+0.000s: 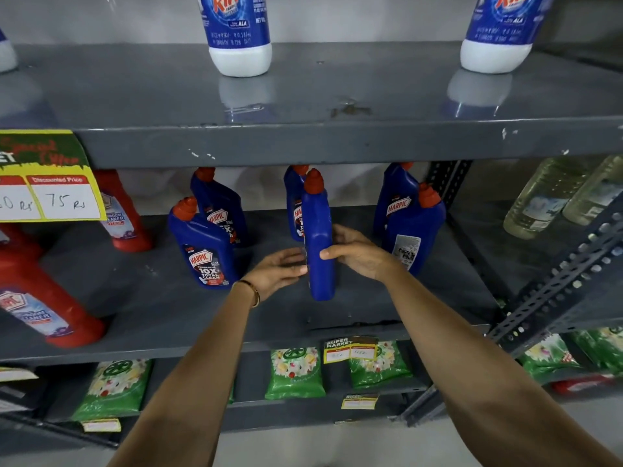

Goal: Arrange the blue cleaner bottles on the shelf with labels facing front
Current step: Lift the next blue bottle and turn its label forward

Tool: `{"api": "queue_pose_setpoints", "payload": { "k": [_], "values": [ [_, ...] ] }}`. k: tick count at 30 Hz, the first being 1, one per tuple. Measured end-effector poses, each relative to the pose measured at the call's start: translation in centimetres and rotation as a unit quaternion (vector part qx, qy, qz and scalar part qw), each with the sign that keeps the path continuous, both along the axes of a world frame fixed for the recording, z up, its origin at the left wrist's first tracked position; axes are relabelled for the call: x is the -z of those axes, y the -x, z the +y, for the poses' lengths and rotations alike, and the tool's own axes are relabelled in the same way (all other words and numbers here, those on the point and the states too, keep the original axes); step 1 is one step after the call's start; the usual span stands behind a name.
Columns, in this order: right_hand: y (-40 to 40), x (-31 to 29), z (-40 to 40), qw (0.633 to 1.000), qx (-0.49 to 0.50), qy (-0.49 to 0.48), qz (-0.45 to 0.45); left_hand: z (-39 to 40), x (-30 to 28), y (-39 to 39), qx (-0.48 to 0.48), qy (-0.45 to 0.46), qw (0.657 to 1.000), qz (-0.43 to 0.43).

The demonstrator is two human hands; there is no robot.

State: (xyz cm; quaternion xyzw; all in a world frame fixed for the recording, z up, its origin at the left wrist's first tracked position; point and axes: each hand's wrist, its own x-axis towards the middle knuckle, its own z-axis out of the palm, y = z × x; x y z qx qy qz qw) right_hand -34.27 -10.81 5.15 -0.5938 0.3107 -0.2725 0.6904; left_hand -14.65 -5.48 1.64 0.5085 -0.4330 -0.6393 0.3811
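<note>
Several blue cleaner bottles with red caps stand on the middle grey shelf (161, 308). The centre front blue bottle (318, 227) is turned edge-on, its label out of sight, base near the shelf. My left hand (278, 271) presses its left side and my right hand (355, 251) grips its right side. The left front bottle (204, 247) and the one behind it (220, 205) show their labels. A bottle (293, 197) stands behind the held one. At the right, the front bottle (416, 230) shows its back label; the one behind it (396, 197) faces front.
Red cleaner bottles (43, 298) stand at the left of the same shelf behind a yellow price tag (50, 183). White and blue bottles (239, 32) sit on the upper shelf. Clear bottles (546, 200) are at the right. Green packets (295, 372) fill the shelf below.
</note>
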Motion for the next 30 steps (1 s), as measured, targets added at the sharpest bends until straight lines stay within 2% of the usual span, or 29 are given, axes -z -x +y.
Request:
{"api": "queue_pose_setpoints", "payload": {
  "k": [5, 11, 15, 20, 24, 30],
  "values": [
    [0.4, -0.4, -0.1, 0.998, -0.023, -0.05, -0.036, 0.1, 0.5, 0.9, 0.048, -0.03, 0.994, 0.097],
    [1.1, -0.8, -0.6, 0.996, -0.037, -0.05, -0.057, -0.3, 1.0, 1.8, 0.002, -0.003, 0.994, 0.107],
    [1.1, -0.3, -1.0, 0.997, 0.0, -0.043, -0.064, -0.9, 1.2, 2.5, -0.103, 0.015, 0.994, 0.03],
    [0.8, 0.8, -1.2, 0.995, 0.052, -0.058, -0.067, -1.5, 1.8, 3.5, -0.245, 0.032, 0.963, -0.105],
    [0.8, 1.6, -1.2, 0.991, 0.076, -0.077, -0.073, -1.5, 2.3, 4.1, -0.278, 0.034, 0.933, -0.226],
    [0.6, 1.9, -1.8, 0.99, 0.089, -0.085, -0.064, -1.2, 2.2, 4.9, -0.278, 0.035, 0.92, -0.275]
  ]
}}
